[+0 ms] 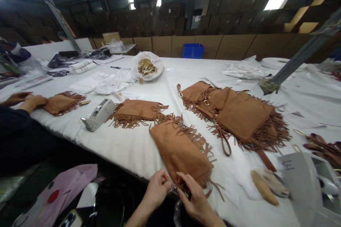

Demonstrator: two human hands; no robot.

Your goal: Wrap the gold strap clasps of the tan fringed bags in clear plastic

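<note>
A brown suede fringed bag (pixel 181 149) lies at the table's front edge, its near corner between my hands. My left hand (pixel 158 188) is pinched closed beside that corner, next to a small metal ring; a bit of clear film seems to show at its fingertips, too small to name surely. My right hand (pixel 195 198) grips the bag's near end, thumb below and fingers on top. Just beyond lies another fringed bag (pixel 140 109). To the right, several more fringed bags (pixel 245 113) are piled with wrist straps and gold clasps.
A tape dispenser (pixel 99 113) stands left of centre, a larger grey dispenser (pixel 301 173) at right front. A co-worker's hands (pixel 33 101) touch another bag (pixel 60 103). Metal posts (pixel 306 53) rise from the table. A plastic bag (pixel 147 66) and brown straps (pixel 323 149) lie around.
</note>
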